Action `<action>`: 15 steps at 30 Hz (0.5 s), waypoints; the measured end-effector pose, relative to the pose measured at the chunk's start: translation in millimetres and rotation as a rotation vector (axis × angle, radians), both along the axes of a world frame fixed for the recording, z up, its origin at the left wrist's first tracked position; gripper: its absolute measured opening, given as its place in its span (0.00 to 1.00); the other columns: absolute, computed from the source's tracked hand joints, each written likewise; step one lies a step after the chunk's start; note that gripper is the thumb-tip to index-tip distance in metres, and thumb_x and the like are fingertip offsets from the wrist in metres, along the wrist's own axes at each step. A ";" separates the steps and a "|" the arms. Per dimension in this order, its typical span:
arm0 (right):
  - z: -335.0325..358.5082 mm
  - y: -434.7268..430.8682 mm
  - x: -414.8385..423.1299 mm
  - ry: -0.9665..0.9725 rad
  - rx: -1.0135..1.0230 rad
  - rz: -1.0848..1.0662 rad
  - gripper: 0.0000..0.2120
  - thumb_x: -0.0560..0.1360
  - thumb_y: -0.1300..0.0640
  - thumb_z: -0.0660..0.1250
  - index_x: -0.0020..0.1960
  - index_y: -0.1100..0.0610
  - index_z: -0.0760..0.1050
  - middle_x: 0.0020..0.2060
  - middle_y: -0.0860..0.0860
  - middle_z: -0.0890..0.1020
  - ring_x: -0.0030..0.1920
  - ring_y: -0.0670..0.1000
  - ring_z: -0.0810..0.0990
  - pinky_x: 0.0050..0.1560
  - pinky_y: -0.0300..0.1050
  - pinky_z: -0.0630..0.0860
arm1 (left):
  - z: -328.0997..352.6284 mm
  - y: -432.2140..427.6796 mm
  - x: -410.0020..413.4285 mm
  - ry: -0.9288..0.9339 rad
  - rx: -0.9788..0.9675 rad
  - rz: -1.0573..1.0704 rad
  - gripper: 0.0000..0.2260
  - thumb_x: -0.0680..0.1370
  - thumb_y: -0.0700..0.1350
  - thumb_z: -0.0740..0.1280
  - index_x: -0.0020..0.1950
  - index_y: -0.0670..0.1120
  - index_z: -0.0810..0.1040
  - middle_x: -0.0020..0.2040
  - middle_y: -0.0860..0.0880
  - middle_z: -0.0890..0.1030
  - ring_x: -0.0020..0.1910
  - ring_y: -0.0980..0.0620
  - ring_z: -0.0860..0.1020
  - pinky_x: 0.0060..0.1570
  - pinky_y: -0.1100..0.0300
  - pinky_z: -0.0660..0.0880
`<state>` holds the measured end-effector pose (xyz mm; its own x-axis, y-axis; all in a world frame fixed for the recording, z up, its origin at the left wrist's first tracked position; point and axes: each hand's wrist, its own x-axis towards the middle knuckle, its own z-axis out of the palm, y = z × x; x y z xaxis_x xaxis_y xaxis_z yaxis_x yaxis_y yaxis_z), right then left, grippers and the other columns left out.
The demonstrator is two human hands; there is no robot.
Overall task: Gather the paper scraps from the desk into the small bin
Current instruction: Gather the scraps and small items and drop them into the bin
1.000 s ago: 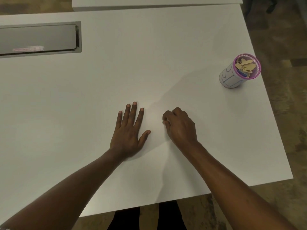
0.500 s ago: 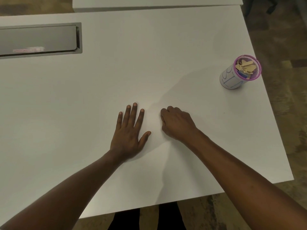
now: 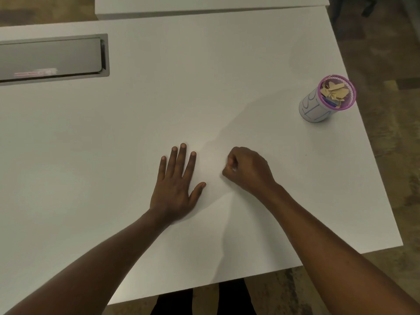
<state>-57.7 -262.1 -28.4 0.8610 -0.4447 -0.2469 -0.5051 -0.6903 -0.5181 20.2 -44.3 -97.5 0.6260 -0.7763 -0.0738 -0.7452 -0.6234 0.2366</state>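
The small bin, a purple-rimmed mesh cup with a white wrap marked in blue lines, stands upright at 2 o'clock on the white desk, close to its right edge. Tan paper scraps are piled inside it up to near the rim, with something blue beneath them.

At the middle of the desk the left hand lies flat, palm down, with fingers straight and slightly spread, holding nothing. Just beside it at 3 o'clock, the right hand has its fingers curled under and the thumb tucked against them. Whether they pinch a scrap cannot be told.

A grey recessed cable hatch sits at 10 o'clock.
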 end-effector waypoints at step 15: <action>46.7 -70.3 -19.1 -0.403 0.589 -0.678 0.08 0.70 0.61 0.70 0.38 0.49 0.75 0.36 0.54 0.81 0.31 0.49 0.74 0.33 0.44 0.74 | -0.7 1.0 -0.5 0.017 -0.006 0.004 0.34 0.82 0.63 0.51 0.83 0.47 0.47 0.84 0.44 0.45 0.83 0.42 0.44 0.79 0.38 0.50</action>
